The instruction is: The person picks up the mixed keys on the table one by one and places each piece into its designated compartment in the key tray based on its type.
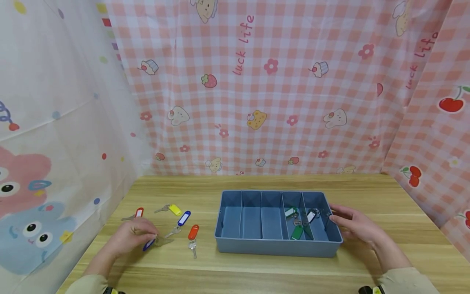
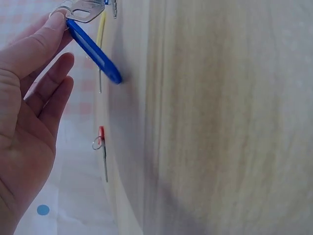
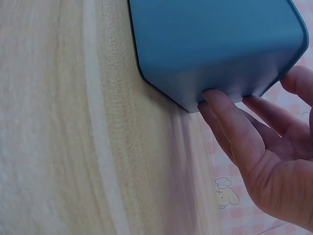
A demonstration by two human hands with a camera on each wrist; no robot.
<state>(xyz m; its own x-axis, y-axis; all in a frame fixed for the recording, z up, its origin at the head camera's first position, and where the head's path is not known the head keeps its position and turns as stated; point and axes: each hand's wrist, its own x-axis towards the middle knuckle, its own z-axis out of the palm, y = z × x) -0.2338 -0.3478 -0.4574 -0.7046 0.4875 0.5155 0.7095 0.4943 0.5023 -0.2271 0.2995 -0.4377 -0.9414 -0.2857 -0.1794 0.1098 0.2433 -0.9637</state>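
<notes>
In the head view my left hand [image 1: 134,237] pinches a key [image 1: 161,241] by its ring, between thumb and fingers. Its blue tag [image 2: 93,51] hangs down over the wood in the left wrist view. My right hand [image 1: 356,224] touches the right end wall of a blue-grey divided box [image 1: 275,247] with its fingertips, the fingers not wrapped round it. Two keys with green tags [image 1: 297,232] lie in the box's second compartment from the right. A key with a dark-edged tag [image 1: 311,215] lies in the rightmost one; the other compartments hold nothing.
On the wooden table [image 1: 257,271], around my left hand, lie a yellow-tagged key [image 1: 175,210], another blue-tagged key [image 1: 184,218] and two red-tagged keys, one nearer the box [image 1: 193,232], one behind the hand [image 1: 139,212]. Patterned cloths [image 1: 271,94] hang behind and at both sides.
</notes>
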